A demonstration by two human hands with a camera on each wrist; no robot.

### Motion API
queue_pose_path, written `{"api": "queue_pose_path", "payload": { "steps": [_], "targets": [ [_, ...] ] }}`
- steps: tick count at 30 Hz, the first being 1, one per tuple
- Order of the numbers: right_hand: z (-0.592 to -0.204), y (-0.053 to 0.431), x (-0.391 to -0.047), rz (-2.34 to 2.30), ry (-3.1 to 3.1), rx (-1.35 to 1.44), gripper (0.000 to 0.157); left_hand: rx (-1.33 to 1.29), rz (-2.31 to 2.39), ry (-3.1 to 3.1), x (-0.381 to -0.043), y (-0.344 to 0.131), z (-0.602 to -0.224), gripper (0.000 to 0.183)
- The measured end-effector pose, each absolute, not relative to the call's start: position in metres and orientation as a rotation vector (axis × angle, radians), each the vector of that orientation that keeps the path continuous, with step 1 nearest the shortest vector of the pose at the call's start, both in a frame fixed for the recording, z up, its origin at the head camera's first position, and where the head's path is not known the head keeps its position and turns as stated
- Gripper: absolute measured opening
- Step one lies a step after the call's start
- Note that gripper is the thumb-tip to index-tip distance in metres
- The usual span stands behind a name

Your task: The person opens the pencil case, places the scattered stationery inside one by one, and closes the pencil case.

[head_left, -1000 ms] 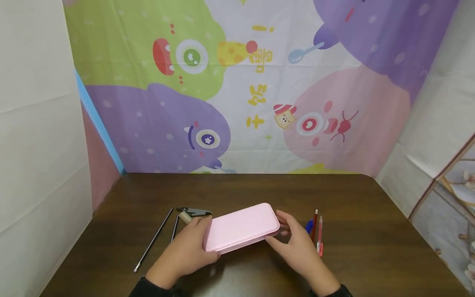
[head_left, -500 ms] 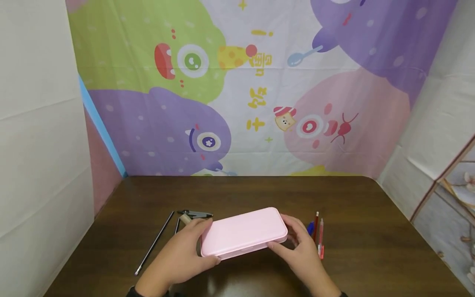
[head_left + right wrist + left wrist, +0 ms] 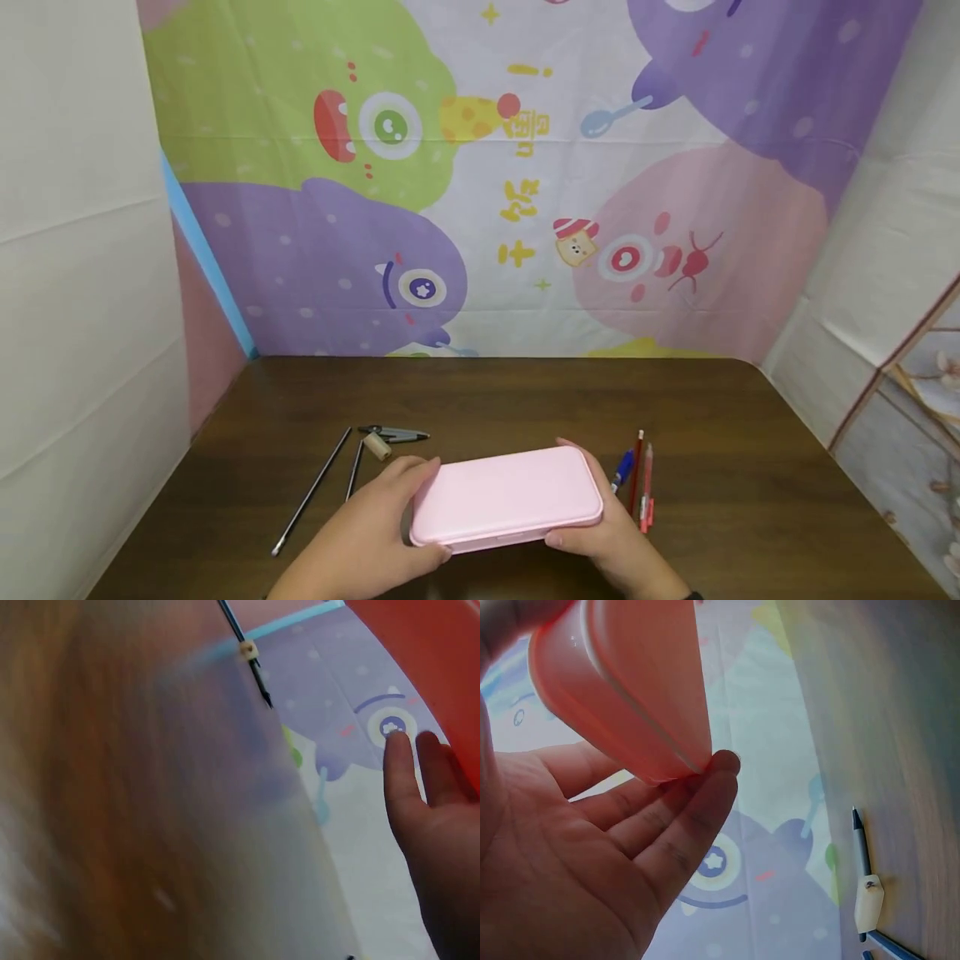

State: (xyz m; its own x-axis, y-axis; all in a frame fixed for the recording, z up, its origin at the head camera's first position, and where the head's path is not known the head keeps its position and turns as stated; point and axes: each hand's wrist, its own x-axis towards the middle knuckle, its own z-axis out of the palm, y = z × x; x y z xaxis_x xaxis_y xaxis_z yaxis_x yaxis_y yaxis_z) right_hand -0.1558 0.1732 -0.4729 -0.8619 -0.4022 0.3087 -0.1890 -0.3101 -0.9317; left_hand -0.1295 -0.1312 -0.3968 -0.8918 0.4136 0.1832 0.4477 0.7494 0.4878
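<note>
A closed pink pencil case (image 3: pixel 506 500) is held level above the table, lid side up, its long front edge with the clasp turned toward the person. My left hand (image 3: pixel 367 533) grips its left end, thumb at the front and fingers at the back corner. The right end is gripped by my right hand (image 3: pixel 611 533), thumb on the front edge and fingers partly hidden behind the case. In the left wrist view the fingertips of my left hand (image 3: pixel 577 847) support a rounded corner of the pencil case (image 3: pixel 622 690). The right wrist view shows its side (image 3: pixel 427 652) reddish, beside my right hand (image 3: pixel 450 840).
On the brown table (image 3: pixel 525 400), left of the case, lie a dark pencil (image 3: pixel 311 492), a shorter dark stick (image 3: pixel 354 468), a grey compass (image 3: pixel 401 435) and a small beige block (image 3: pixel 377 447). To the right lie a blue pen (image 3: pixel 622 469), a dark red pencil (image 3: pixel 636 475) and a red pen (image 3: pixel 647 492).
Both hands have brought the pencil case toward the person and slightly right, turning it straighter. My right hand has closed from a loose touch to a fuller grip on its right end.
</note>
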Motion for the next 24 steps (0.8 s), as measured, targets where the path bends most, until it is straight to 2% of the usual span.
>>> {"api": "queue_pose_path", "payload": {
  "steps": [8, 14, 20, 24],
  "targets": [
    [-0.479, 0.171, -0.148, -2.382, 1.568, -0.757, 0.085, -0.727, -0.729, -2.875, -0.125, -0.12, -0.402, 0.072],
    [-0.483, 0.166, -0.146, -2.433, 1.541, -0.742, 0.076, -0.921, -0.463, -2.673, -0.124, -0.1, -0.4, 0.05],
    [-0.483, 0.164, -0.146, -2.43, 1.56, -0.695, 0.071, -1.087, -0.34, -2.327, -0.129, -0.083, -0.402, 0.023],
    [-0.481, 0.163, -0.146, -2.411, 1.59, -0.625, 0.072, -1.149, -0.234, -2.224, -0.13, -0.078, -0.402, 0.022]
  ]
}}
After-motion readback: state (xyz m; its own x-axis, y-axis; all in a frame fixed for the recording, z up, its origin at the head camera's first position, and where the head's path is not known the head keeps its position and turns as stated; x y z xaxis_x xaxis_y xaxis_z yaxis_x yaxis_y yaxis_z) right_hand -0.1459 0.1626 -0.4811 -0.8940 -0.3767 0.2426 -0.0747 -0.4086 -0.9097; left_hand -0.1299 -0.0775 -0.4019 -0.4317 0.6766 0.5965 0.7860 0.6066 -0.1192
